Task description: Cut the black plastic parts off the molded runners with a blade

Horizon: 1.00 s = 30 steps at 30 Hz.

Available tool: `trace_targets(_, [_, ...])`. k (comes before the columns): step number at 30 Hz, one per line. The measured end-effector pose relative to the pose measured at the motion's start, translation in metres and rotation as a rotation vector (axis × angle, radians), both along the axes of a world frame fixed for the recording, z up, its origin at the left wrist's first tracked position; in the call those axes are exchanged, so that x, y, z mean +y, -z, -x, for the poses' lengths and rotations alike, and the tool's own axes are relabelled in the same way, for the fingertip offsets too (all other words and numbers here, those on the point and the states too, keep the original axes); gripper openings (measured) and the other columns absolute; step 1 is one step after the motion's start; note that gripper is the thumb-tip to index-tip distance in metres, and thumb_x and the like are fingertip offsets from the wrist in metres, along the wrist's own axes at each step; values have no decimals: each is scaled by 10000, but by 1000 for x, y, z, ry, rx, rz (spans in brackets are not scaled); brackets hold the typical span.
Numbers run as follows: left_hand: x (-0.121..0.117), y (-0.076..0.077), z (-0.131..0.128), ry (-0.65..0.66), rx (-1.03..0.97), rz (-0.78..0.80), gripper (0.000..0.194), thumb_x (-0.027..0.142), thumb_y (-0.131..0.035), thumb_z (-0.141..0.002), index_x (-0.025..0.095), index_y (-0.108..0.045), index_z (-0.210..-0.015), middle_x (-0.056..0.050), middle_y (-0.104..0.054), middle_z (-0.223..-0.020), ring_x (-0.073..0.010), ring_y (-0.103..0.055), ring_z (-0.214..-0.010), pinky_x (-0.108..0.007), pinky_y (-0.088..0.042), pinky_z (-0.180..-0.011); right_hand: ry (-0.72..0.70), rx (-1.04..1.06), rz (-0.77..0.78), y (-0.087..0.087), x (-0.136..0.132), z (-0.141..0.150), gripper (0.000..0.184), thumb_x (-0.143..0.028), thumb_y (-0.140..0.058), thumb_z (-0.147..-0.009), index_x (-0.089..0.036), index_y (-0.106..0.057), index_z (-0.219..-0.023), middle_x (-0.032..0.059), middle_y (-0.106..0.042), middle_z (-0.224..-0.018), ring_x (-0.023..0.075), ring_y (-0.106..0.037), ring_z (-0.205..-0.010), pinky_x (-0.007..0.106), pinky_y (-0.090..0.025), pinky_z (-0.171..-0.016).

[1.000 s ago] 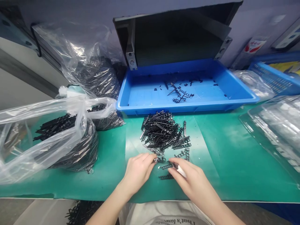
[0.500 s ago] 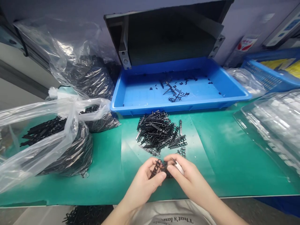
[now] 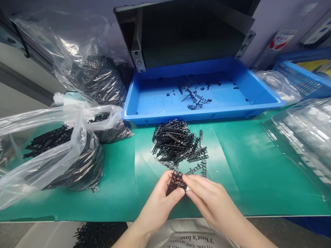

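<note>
My left hand point(image 3: 162, 198) is closed around black plastic ringed strips point(image 3: 171, 186), pinched between thumb and fingers above the front of the table. Pressed up against them from the right is my right hand point(image 3: 210, 194), its fingers closed on a small white-handled tool point(image 3: 188, 188). Only a bit of white shows, and the tool's working end is hidden between the hands. Just beyond the hands lies a pile of similar black strips point(image 3: 176, 141). A few loose ringed strips point(image 3: 198, 167) lie at the pile's near right side.
A blue tray point(image 3: 207, 115) with black scraps stands behind the pile. Open plastic bags of black parts point(image 3: 74, 168) fill the left side. Clear plastic trays point(image 3: 307, 137) are at the right, with a blue basket point(image 3: 300, 77) behind. A dark panel point(image 3: 188, 38) overhangs the blue tray.
My right hand has turned over and closed in against the left, covering most of the white-handled tool. Loose ringed strips beyond the hands show more. The view has shifted slightly.
</note>
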<state>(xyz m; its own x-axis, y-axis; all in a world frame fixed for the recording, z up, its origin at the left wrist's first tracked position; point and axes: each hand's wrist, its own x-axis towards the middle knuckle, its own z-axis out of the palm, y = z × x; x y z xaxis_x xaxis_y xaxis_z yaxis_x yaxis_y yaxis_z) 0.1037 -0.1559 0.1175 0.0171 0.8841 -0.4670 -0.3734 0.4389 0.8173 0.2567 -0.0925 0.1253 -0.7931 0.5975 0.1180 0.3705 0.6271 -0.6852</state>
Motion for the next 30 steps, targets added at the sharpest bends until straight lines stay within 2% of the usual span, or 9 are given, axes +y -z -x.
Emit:
trace_targets(9, [-2,1,-6,-50,36,37,226,379,-583,-800,185,-514,-892,78,-299,-618,-61,-157,-491,-198,-153,-416,66,0,-37,0,-6,3,332,-170,-351,-913,-144,-563,-1167,102,-673,-1002,232,-639,-841,356,-551,-644])
trace_targets(15, [-2,0,-12,-142,-22,60,333,473,-627,-737,188,-463,-791,92,-295,-600,-49,-140,-474,-181,-159,-402,127,71,-101,3,-12,9,337,-168,-323,-923,-156,-565,-1158,94,-688,-952,218,-648,-799,327,-544,-620])
trace_targets(18, [1,-6,-13,-185,-22,98,413,524,-664,-670,185,-440,-739,95,-304,-587,-42,-174,-477,-163,-192,-414,131,21,-74,7,-11,5,341,-214,-323,-933,-151,-533,-1194,92,-682,-942,217,-641,-814,322,-531,-631])
trace_targets(21, [3,-11,-11,-244,15,119,438,559,-645,-667,185,-419,-693,94,-290,-572,-44,-198,-477,-155,-186,-412,214,-156,-76,9,7,-7,346,-293,-385,-917,-167,-502,-1217,92,-663,-982,232,-634,-858,328,-522,-660])
trace_targets(23, [4,-10,-8,-271,37,101,410,549,-601,-719,187,-415,-672,87,-289,-562,-55,-217,-476,-163,-189,-402,334,-304,-126,10,26,-16,328,-291,-413,-903,-176,-510,-1195,101,-643,-1027,247,-635,-866,342,-516,-668])
trace_targets(25, [3,-6,-5,-268,53,53,383,518,-565,-766,190,-409,-646,74,-321,-561,-70,-268,-486,-182,-244,-412,398,-377,-157,9,47,-22,275,-263,-426,-894,-180,-546,-1127,108,-630,-1028,265,-638,-845,358,-507,-653])
trace_targets(27, [1,-2,-3,-245,84,1,358,486,-545,-795,192,-413,-639,59,-367,-574,-86,-328,-518,-209,-311,-465,406,-407,-170,9,65,-25,236,-235,-449,-880,-193,-566,-1082,103,-623,-997,264,-639,-806,347,-497,-624])
trace_targets(30, [-1,0,-3,-190,137,-27,309,450,-539,-813,188,-449,-675,47,-410,-596,-102,-375,-570,-231,-335,-541,378,-434,-174,9,82,-23,211,-183,-483,-857,-208,-576,-1045,84,-610,-949,235,-635,-751,307,-479,-592])
